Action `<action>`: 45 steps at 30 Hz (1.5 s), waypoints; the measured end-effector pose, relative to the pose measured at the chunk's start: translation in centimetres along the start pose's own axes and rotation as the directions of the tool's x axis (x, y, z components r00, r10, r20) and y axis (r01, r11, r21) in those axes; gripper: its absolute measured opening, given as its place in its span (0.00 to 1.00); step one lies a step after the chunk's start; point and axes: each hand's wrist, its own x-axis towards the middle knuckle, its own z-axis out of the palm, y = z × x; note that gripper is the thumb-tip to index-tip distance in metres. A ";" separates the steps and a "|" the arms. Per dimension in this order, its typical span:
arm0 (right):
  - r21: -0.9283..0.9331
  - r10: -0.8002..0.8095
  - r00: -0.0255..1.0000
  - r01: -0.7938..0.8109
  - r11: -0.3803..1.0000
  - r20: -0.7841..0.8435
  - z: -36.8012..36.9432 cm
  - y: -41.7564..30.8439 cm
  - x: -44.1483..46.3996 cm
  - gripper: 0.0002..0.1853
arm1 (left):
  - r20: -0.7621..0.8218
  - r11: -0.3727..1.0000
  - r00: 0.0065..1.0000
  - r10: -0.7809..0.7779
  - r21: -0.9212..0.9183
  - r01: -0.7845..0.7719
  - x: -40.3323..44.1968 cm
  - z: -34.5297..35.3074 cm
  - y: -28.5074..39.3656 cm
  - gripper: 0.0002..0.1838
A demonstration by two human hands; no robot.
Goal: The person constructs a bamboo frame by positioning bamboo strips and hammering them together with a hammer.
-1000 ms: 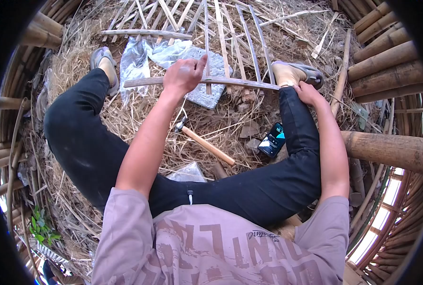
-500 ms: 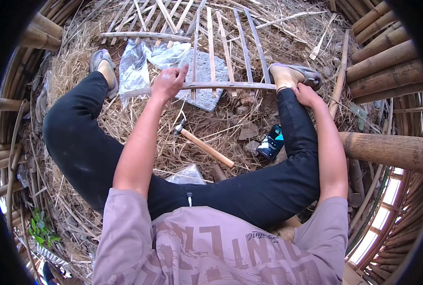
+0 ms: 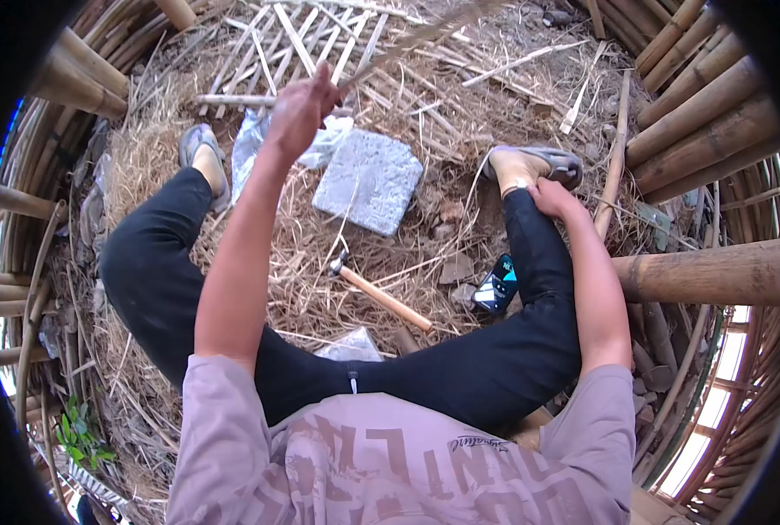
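Note:
My left hand (image 3: 302, 114) is raised over the far middle ground, its fingers closed at the near end of a bamboo slat frame (image 3: 407, 44). The frame is lifted, seen almost edge-on and blurred, stretching up to the right. Low on my right leg, my right hand (image 3: 555, 198) is closed around the trouser cuff (image 3: 520, 203) at the ankle. Between my legs lie a rough grey stone block (image 3: 371, 182) and a claw hammer (image 3: 381, 296) with a wooden handle. Beside my right calf rests a phone (image 3: 497, 284) with its screen lit.
A crossed bamboo lattice (image 3: 307, 48) lies at the far side. Clear plastic sheeting (image 3: 248, 149) sits left of the block, and another plastic packet (image 3: 351, 345) near my lap. Straw covers the ground. A thick bamboo pole (image 3: 705, 271) juts in from the right.
The slat frame has risen off the stone block and tipped edge-on, uncovering the block. My left hand has moved up and away. My right hand stays at the ankle.

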 end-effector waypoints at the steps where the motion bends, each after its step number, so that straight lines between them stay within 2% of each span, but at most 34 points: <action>1: 0.043 0.060 0.997 -0.063 0.997 0.054 -0.8 -0.8 -0.6 0.27 | 0.025 0.992 1.000 0.002 -0.130 0.002 0.9 -1.3 1.6 0.39; 4: 0.014 0.041 0.999 -0.042 0.999 0.028 -0.7 -1.0 -0.7 0.28 | -0.127 0.965 0.992 0.014 -0.258 -0.046 1.6 -4.0 8.1 0.33; 7: 0.006 0.032 0.999 -0.032 0.999 0.028 -1.0 -1.3 -1.2 0.28 | 0.000 0.957 0.982 0.188 -0.227 -0.183 3.2 -8.3 11.5 0.21; 8: -0.004 0.022 1.000 -0.022 1.000 0.021 -0.8 -1.2 -1.0 0.28 | -0.031 0.911 0.969 0.245 -0.334 -0.241 3.6 -8.9 12.9 0.16; 9: -0.004 0.030 0.999 -0.030 1.000 0.029 -1.1 -1.5 -1.2 0.28 | 0.030 0.936 0.965 0.261 -0.255 -0.245 5.0 -10.9 13.1 0.14; 11: -0.012 0.016 0.999 -0.016 1.000 0.045 -1.1 -1.3 -1.0 0.28 | -0.095 0.948 0.944 0.317 0.006 -0.318 4.1 -12.6 15.9 0.16; 12: -0.012 0.020 0.998 -0.020 1.000 0.056 -1.3 -1.5 -1.2 0.28 | -0.041 0.921 0.922 0.385 0.071 -0.382 4.6 -14.2 16.1 0.18; 13: -0.016 0.019 0.998 -0.018 1.000 0.056 -1.4 -1.5 -1.2 0.28 | -0.064 0.897 0.906 0.418 0.186 -0.401 3.4 -14.8 17.6 0.18; 15: 0.006 0.020 0.999 -0.021 1.000 0.040 -1.4 -1.4 -1.5 0.28 | -0.011 0.893 0.911 0.412 0.204 -0.402 1.2 -16.2 19.7 0.18; 20: -0.026 0.041 0.999 -0.040 0.999 0.018 -3.0 -2.9 -3.0 0.24 | 0.094 0.956 0.968 0.234 0.157 -0.246 -2.0 -19.2 18.5 0.18; 23: -0.035 -0.165 0.957 0.161 0.986 -0.240 -2.3 -3.6 -2.2 0.23 | 0.163 0.991 0.979 0.126 0.020 -0.131 -3.6 -20.2 16.9 0.16; 24: 0.035 -0.257 0.922 0.278 0.960 -0.288 -3.2 -5.2 -3.2 0.22 | 0.163 0.995 0.982 0.095 -0.029 -0.092 -4.3 -20.2 16.5 0.16; 26: 0.187 -0.312 0.935 0.341 0.921 -0.170 -5.8 -10.0 -5.7 0.24 | 0.139 0.996 0.990 0.017 -0.090 -0.004 -5.3 -20.3 15.3 0.15; 28: 0.286 -0.315 0.921 0.373 0.882 -0.229 -4.9 -12.5 -5.8 0.29 | 0.161 0.989 0.987 -0.021 -0.140 0.044 -5.8 -20.5 14.2 0.15; 31: 0.271 -0.372 0.858 0.475 0.837 -0.355 -3.1 -14.7 -6.1 0.33 | 0.215 0.982 0.976 -0.041 -0.172 0.079 -5.3 -20.7 12.1 0.15; 34: 0.419 -0.397 0.878 0.476 0.773 -0.266 -2.0 -15.9 -5.6 0.32 | 0.258 0.973 0.965 -0.049 -0.204 0.104 -4.7 -20.6 10.8 0.13; 37: 0.692 -0.375 0.917 0.360 0.625 -0.138 -0.9 -16.3 -4.5 0.26 | 0.269 0.967 0.961 -0.066 -0.221 0.128 -4.1 -20.6 9.4 0.14; 38: 0.695 -0.365 0.925 0.329 0.639 -0.103 -0.6 -16.3 -4.1 0.20 | 0.276 0.966 0.958 -0.078 -0.217 0.141 -4.1 -20.8 9.0 0.14; 41: 0.630 -0.414 0.909 0.346 0.695 -0.043 -1.3 -17.1 -4.9 0.18 | 0.270 0.962 0.956 -0.114 -0.210 0.174 -4.7 -20.9 8.2 0.14; 42: 0.649 -0.448 0.891 0.381 0.659 -0.068 -1.0 -17.2 -5.0 0.16 | 0.256 0.962 0.959 -0.125 -0.205 0.180 -4.9 -20.9 8.0 0.14; 45: 0.518 -0.485 0.874 0.428 0.740 -0.030 -0.8 -17.3 -5.1 0.16 | 0.253 0.958 0.957 -0.141 -0.210 0.197 -5.2 -21.1 7.4 0.14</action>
